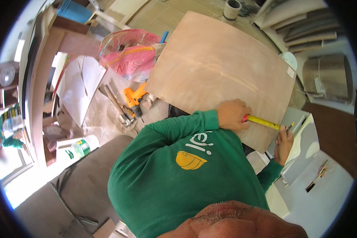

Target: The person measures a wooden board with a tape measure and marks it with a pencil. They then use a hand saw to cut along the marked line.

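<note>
My left hand (pixel 231 114) rests at the near part of a large light-brown plywood sheet (pixel 218 59), closed on a red-cased tape measure (pixel 246 118). The yellow blade (pixel 263 122) stretches rightward across the sheet to its near right edge. My right hand (pixel 282 146) is closed at the blade's far end, holding the tape there along with a small slim pointed object (pixel 290 126), possibly a pencil. A white label (pixel 290 72) is on the sheet's right corner.
An orange drill (pixel 133 97) and hand tools (pixel 121 111) lie left, near a pink bag (pixel 125 53) and white board (pixel 79 83). A grey cushioned surface (pixel 35 210) is lower left; white cabinetry (pixel 325 190) is right. Another person (pixel 6 129) in green shows far left.
</note>
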`<state>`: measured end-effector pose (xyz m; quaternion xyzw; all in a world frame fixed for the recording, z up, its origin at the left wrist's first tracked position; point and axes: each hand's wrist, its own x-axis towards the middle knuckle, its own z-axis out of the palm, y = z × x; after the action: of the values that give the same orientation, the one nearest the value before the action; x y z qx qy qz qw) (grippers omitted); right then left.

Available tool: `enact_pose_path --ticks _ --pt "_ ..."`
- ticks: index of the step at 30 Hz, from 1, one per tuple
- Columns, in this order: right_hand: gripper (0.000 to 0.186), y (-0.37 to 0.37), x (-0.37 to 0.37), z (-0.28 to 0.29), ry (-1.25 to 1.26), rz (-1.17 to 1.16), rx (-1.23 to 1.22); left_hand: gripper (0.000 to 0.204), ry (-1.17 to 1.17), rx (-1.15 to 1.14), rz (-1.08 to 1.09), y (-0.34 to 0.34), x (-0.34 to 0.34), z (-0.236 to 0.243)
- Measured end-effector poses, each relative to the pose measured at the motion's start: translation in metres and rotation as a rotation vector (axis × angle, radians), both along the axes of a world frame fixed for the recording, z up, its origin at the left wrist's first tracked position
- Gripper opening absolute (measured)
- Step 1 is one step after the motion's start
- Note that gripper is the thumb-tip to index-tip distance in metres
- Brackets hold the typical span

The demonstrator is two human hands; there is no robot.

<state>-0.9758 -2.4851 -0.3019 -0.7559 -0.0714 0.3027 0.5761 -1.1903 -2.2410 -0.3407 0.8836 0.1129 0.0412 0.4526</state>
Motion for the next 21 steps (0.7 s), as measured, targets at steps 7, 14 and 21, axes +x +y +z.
enact_pose_path --ticks 7,14,21 --pt "0.024 -0.034 0.029 -0.031 0.014 -0.045 -0.095 0.045 0.022 0.083 0.002 -0.009 0.015 -0.012" --pt "0.023 -0.046 0.029 -0.049 0.053 0.015 -0.120 0.043 -0.037 0.144 0.013 -0.023 0.014 -0.028" --pt "0.034 -0.005 -0.010 -0.002 0.002 0.104 -0.148 0.029 0.132 0.250 0.124 0.012 -0.013 0.014"
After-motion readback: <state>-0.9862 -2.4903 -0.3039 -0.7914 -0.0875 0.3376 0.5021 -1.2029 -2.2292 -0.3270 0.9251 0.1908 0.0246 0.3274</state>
